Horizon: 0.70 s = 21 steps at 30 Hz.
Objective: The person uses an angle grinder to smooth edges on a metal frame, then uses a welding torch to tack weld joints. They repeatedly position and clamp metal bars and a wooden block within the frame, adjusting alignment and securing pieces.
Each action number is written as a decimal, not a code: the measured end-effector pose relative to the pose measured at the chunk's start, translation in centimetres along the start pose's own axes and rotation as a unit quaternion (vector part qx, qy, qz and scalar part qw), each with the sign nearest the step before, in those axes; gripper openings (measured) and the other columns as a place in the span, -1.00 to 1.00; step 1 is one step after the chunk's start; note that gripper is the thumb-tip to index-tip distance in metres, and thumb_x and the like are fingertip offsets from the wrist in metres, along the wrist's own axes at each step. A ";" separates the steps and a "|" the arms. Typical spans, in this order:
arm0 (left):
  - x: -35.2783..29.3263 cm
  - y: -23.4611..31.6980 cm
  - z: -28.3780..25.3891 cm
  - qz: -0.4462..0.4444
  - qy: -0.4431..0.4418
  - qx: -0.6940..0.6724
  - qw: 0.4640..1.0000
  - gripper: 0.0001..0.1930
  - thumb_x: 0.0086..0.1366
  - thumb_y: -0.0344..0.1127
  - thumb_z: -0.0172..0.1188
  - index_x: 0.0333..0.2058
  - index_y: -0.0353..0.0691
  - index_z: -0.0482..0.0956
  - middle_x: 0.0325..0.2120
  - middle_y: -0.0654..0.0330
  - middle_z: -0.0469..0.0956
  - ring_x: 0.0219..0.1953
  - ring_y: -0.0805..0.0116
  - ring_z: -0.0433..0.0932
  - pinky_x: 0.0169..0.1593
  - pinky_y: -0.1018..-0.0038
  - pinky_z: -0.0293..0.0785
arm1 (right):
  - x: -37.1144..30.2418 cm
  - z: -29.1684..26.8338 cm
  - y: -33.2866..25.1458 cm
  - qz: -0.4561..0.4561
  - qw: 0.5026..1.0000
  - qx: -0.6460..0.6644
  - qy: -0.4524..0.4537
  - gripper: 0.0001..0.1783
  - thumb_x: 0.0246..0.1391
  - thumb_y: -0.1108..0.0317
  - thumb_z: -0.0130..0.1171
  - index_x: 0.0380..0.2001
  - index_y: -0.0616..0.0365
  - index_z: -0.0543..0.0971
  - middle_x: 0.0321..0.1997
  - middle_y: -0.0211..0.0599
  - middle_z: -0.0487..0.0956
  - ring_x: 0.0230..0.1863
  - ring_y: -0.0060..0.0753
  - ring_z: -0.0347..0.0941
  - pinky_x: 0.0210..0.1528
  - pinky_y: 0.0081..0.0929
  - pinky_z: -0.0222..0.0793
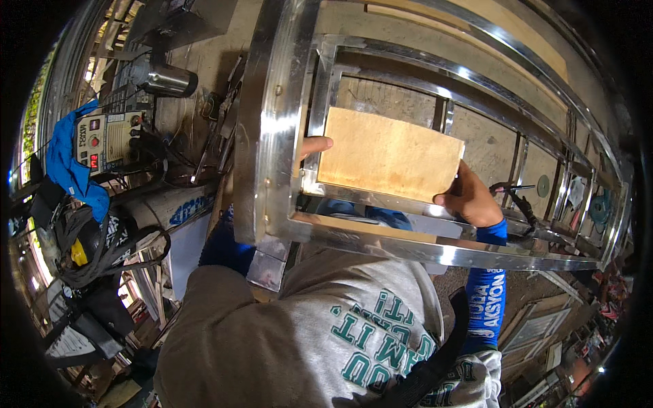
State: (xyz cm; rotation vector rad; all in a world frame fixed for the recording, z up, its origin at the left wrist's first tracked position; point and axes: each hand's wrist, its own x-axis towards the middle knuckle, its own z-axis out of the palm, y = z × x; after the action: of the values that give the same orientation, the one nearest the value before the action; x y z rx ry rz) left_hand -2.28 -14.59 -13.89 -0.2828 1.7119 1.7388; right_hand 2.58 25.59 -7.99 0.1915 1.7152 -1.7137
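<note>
A flat tan panel [391, 153], plywood or cardboard, I cannot tell which, lies across the end of a shiny metal frame [272, 136] made of square tubing. My right hand [473, 196] grips the panel's near right corner, thumb on top and the fingers partly hidden under its edge. At the panel's left edge, a digit of my left hand [315, 145] rests on its face; the frame's thick end tube hides the rest of that hand. Inner rails of the frame pass beneath the panel.
A welding machine [109, 139] with a blue cloth [75, 163] over it stands at left, beside a gas cylinder [153, 214] and tangled black cables [98, 251]. Behind them sits a metal tumbler [170, 80]. A grinding disc [543, 185] lies at right among the frame's rungs.
</note>
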 end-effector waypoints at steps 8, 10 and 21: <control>-0.4 0.8 0.7 -0.007 0.012 -0.011 1.000 -0.48 0.26 -0.41 0.27 0.19 -0.39 0.42 0.01 -0.03 0.60 0.08 0.23 0.56 0.24 0.24 0.39 | -0.1 1.7 -1.7 0.033 0.997 -0.031 0.057 -0.12 0.06 0.81 0.21 0.44 0.23 0.17 -0.01 -0.30 0.54 -0.10 -0.53 0.45 -0.12 -0.52 0.42; -0.2 0.6 0.7 -0.012 0.011 -0.010 1.000 -0.47 0.24 -0.42 0.28 0.18 -0.42 0.42 0.01 -0.04 0.60 0.08 0.21 0.57 0.24 0.23 0.39 | -0.4 1.8 -0.7 0.013 0.997 -0.045 0.068 -0.11 0.06 0.80 0.22 0.44 0.23 0.16 0.01 -0.29 0.54 -0.09 -0.51 0.44 -0.10 -0.52 0.43; 0.1 1.6 -1.2 -0.014 -0.039 0.121 0.992 -0.40 0.23 -0.12 0.41 0.15 -0.35 0.52 -0.09 0.09 0.66 -0.04 0.34 0.59 0.09 0.40 0.41 | -1.1 0.5 0.5 -0.013 0.999 -0.024 0.019 -0.06 0.09 0.75 0.23 0.49 0.20 0.07 -0.07 -0.27 0.56 -0.19 -0.51 0.46 -0.18 -0.52 0.43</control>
State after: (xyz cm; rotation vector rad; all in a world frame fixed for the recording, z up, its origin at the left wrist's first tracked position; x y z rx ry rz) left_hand -3.65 -15.52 -12.75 -0.1292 1.8303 1.4832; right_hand 3.83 25.59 -7.69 0.1812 1.7919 -1.6944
